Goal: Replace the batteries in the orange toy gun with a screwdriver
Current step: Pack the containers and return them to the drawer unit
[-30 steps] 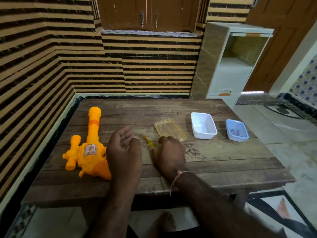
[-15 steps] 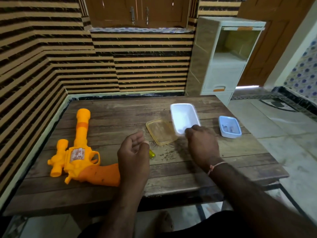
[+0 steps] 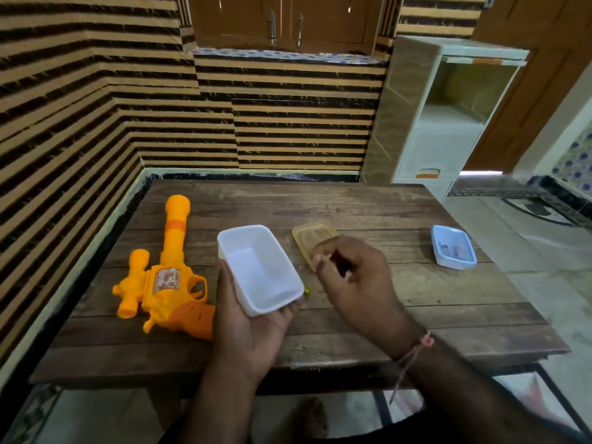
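Note:
The orange toy gun (image 3: 166, 283) lies flat on the left of the wooden table (image 3: 448, 315), barrel pointing away from me. My left hand (image 3: 246, 325) is palm up just right of the gun's grip and holds an empty white container (image 3: 259, 270), thumb on one side and fingertips under the other. My right hand (image 3: 355, 283) hovers to the right of it with loosely curled fingers, and I see nothing in it. A yellow tip of the screwdriver (image 3: 307, 290) peeks out on the table between my hands; the rest is hidden.
A translucent yellow lid (image 3: 312, 237) lies on the table behind my right hand. A small blue container (image 3: 453, 248) with small items inside sits near the table's right edge. Striped walls close in the left and far sides. A white cabinet (image 3: 448, 123) stands at the far right.
My right hand brought the white container from the middle of the table toward me and let go. My left hand turned palm up and took it. The view shifted.

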`<state>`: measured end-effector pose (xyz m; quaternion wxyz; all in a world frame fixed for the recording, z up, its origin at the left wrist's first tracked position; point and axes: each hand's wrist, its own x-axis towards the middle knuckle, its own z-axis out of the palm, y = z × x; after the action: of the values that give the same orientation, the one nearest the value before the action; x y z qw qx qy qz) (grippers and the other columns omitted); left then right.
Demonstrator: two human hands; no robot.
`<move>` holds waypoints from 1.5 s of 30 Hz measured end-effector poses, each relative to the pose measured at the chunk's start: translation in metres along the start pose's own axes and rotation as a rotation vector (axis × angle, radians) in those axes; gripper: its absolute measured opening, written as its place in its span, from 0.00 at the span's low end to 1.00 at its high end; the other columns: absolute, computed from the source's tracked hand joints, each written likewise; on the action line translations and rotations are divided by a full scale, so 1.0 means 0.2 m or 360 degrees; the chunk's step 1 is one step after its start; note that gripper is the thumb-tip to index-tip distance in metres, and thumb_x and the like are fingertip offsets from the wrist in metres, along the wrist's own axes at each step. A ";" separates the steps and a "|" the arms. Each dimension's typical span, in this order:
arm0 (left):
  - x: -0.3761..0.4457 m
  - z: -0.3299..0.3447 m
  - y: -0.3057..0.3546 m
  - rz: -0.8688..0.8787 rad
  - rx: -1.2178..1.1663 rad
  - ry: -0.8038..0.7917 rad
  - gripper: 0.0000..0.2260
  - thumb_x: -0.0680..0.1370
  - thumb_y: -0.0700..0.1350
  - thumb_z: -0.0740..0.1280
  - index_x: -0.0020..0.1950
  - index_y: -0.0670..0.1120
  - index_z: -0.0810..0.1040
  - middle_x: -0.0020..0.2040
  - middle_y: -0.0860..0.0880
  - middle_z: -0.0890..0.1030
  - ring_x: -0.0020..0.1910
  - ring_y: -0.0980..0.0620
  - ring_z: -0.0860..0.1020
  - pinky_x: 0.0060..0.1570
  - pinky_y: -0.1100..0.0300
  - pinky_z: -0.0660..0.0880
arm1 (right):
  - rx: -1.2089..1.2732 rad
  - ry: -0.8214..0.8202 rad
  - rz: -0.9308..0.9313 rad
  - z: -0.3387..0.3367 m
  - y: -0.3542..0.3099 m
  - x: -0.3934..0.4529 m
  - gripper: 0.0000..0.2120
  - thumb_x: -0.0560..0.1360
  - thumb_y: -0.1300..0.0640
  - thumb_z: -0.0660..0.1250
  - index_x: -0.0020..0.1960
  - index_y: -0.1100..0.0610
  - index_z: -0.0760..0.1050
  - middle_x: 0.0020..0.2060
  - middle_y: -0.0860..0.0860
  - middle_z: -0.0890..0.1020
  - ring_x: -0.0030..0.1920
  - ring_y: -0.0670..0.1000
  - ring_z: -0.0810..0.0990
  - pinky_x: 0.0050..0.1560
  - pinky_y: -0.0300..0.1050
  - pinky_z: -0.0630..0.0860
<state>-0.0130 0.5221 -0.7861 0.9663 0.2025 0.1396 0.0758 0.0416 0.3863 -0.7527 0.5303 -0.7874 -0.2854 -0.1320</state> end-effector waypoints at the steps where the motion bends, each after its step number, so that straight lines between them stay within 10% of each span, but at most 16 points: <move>1: 0.01 -0.02 0.01 -0.0009 -0.0033 -0.0002 0.21 0.81 0.62 0.58 0.67 0.52 0.76 0.58 0.46 0.82 0.55 0.43 0.79 0.48 0.48 0.77 | -0.0105 0.0050 0.0046 0.01 0.06 0.04 0.05 0.71 0.61 0.69 0.43 0.52 0.81 0.37 0.43 0.81 0.35 0.41 0.77 0.37 0.35 0.71; 6: 0.03 -0.06 0.04 -0.0027 -0.0126 -0.0080 0.18 0.82 0.60 0.57 0.60 0.51 0.79 0.56 0.46 0.82 0.53 0.44 0.80 0.47 0.48 0.76 | -0.1291 -0.0577 0.0592 0.08 0.38 0.16 0.30 0.74 0.37 0.64 0.71 0.51 0.67 0.67 0.54 0.72 0.66 0.58 0.70 0.65 0.53 0.69; 12: 0.04 -0.07 0.03 0.0026 -0.0064 -0.0079 0.19 0.82 0.59 0.57 0.62 0.50 0.79 0.55 0.44 0.82 0.50 0.43 0.80 0.44 0.48 0.78 | -0.1754 -0.0565 0.0307 0.10 0.39 0.11 0.16 0.80 0.43 0.54 0.58 0.52 0.71 0.54 0.54 0.80 0.55 0.58 0.78 0.55 0.51 0.71; 15: 0.05 -0.08 0.03 0.0002 -0.0060 -0.0078 0.19 0.82 0.60 0.57 0.63 0.50 0.78 0.55 0.44 0.82 0.51 0.43 0.79 0.45 0.47 0.78 | -0.1362 -0.0034 0.0492 0.02 0.33 0.11 0.13 0.82 0.52 0.53 0.50 0.56 0.74 0.43 0.57 0.83 0.43 0.60 0.81 0.44 0.50 0.74; 20: 0.03 -0.06 0.00 0.0017 0.0048 -0.0034 0.22 0.81 0.62 0.58 0.64 0.50 0.78 0.55 0.45 0.82 0.51 0.43 0.79 0.50 0.46 0.74 | 0.0426 0.0865 0.1007 -0.06 0.04 0.05 0.16 0.83 0.57 0.56 0.40 0.58 0.77 0.36 0.59 0.83 0.35 0.58 0.82 0.36 0.54 0.80; 23: -0.01 -0.02 -0.05 -0.0046 0.0087 -0.0013 0.24 0.81 0.63 0.56 0.68 0.49 0.76 0.60 0.44 0.82 0.57 0.43 0.81 0.53 0.47 0.76 | 0.0688 0.0774 0.1039 0.09 -0.05 -0.06 0.11 0.81 0.60 0.60 0.45 0.59 0.80 0.36 0.59 0.82 0.35 0.55 0.80 0.36 0.56 0.80; 27: -0.08 0.02 -0.08 -0.0014 0.0070 0.0030 0.27 0.82 0.62 0.55 0.70 0.46 0.75 0.63 0.41 0.81 0.62 0.41 0.79 0.63 0.43 0.73 | 0.0108 0.0787 0.0891 0.20 -0.06 -0.18 0.11 0.78 0.64 0.60 0.42 0.58 0.80 0.35 0.51 0.81 0.38 0.53 0.78 0.41 0.46 0.73; 32: -0.12 0.03 -0.08 0.0013 0.0185 0.0048 0.25 0.82 0.61 0.54 0.64 0.46 0.78 0.57 0.42 0.84 0.53 0.46 0.84 0.52 0.51 0.79 | -0.0292 0.0650 0.0861 0.21 -0.10 -0.22 0.06 0.77 0.58 0.62 0.45 0.57 0.77 0.37 0.48 0.80 0.41 0.54 0.77 0.42 0.46 0.71; 38: -0.14 0.05 -0.09 -0.0070 0.0292 0.0006 0.26 0.80 0.62 0.55 0.66 0.45 0.78 0.58 0.42 0.83 0.52 0.47 0.84 0.58 0.49 0.75 | -0.0356 0.0180 0.0582 0.19 -0.12 -0.18 0.17 0.75 0.62 0.57 0.61 0.54 0.76 0.55 0.48 0.80 0.56 0.47 0.76 0.59 0.43 0.72; 45: -0.15 0.03 -0.08 -0.0007 0.0424 -0.0028 0.28 0.76 0.64 0.60 0.68 0.48 0.77 0.63 0.44 0.81 0.63 0.47 0.79 0.61 0.49 0.73 | -0.0264 -0.0280 0.0585 0.20 -0.24 -0.18 0.31 0.76 0.34 0.50 0.76 0.44 0.58 0.70 0.46 0.66 0.65 0.40 0.64 0.63 0.40 0.64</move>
<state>-0.0379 0.4994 -0.7801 0.9321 0.3295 0.1405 0.0526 -0.0192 0.4250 -0.7518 0.4519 -0.8756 -0.1704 0.0130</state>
